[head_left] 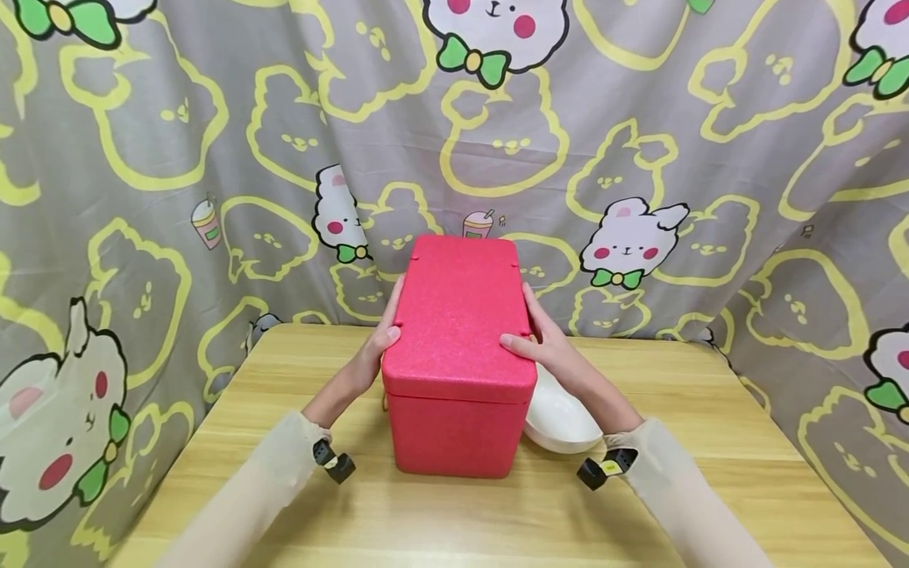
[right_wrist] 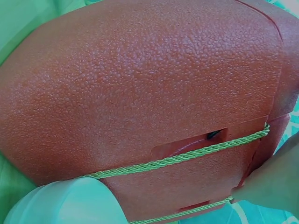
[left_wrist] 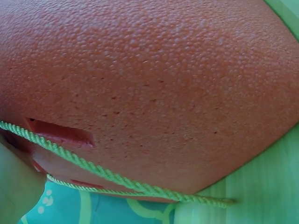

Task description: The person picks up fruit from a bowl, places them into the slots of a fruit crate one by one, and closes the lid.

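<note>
A red foam box (head_left: 454, 438) stands on the table with its lid (head_left: 461, 308) on top, a seam running below the lid's edge. My left hand (head_left: 372, 347) holds the lid's left side, its thumb at the upper edge and fingers along the side. On the opposite side my right hand (head_left: 550, 343) grips the lid, thumb lying over the top. Twisted cord (left_wrist: 103, 172) runs along the box's left wall past a slot (left_wrist: 63, 133). Another cord (right_wrist: 173, 161) crosses the slotted right wall. The fingertips are partly hidden by the box.
A white bowl (head_left: 561, 418) stands close to the box's right side, under my right forearm. The wooden table (head_left: 298, 513) extends around the box. A patterned curtain (head_left: 398, 150) hangs behind the table and along both sides.
</note>
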The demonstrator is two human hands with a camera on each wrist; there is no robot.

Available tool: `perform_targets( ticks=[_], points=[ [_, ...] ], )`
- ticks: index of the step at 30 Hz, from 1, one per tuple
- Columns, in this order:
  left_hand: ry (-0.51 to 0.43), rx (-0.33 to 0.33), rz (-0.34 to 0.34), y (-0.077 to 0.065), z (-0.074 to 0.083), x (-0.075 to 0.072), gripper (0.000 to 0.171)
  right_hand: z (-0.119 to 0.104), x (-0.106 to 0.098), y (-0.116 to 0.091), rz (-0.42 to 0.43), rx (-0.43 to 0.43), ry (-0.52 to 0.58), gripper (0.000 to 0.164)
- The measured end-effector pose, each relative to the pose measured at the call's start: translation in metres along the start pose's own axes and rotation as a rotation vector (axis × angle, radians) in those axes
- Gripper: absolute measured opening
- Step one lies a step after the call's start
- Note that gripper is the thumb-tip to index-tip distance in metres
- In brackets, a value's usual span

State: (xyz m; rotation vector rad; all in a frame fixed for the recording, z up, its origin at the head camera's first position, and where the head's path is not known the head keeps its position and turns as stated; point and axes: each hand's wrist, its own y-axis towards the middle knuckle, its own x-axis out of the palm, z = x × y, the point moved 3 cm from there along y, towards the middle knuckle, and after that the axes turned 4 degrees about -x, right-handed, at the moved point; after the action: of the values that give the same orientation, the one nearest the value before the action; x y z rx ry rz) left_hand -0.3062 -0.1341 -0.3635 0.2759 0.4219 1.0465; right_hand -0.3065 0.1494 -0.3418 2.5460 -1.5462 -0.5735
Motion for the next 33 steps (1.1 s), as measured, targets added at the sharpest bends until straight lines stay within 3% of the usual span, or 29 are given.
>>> perform_targets(
  ticks=[16, 24, 28, 33],
  points=[
    [-0.022, 0.038, 0.004, -0.002, -0.005, 0.004, 0.078, 0.003, 0.000, -0.003, 0.012, -0.005, 0.002, 0.095],
    [-0.005, 0.000, 0.015, 0.005, -0.003, 0.001, 0.081, 0.001, -0.006, -0.001, 0.015, -0.007, -0.022, 0.093],
    [0.026, -0.012, 0.025, 0.010, -0.001, -0.009, 0.083, -0.002, -0.011, 0.006, 0.028, -0.013, -0.085, 0.092],
    [0.166, -0.028, 0.029, 0.025, 0.005, -0.027, 0.076, -0.009, -0.018, 0.023, 0.006, -0.037, -0.329, 0.093]
  ],
)
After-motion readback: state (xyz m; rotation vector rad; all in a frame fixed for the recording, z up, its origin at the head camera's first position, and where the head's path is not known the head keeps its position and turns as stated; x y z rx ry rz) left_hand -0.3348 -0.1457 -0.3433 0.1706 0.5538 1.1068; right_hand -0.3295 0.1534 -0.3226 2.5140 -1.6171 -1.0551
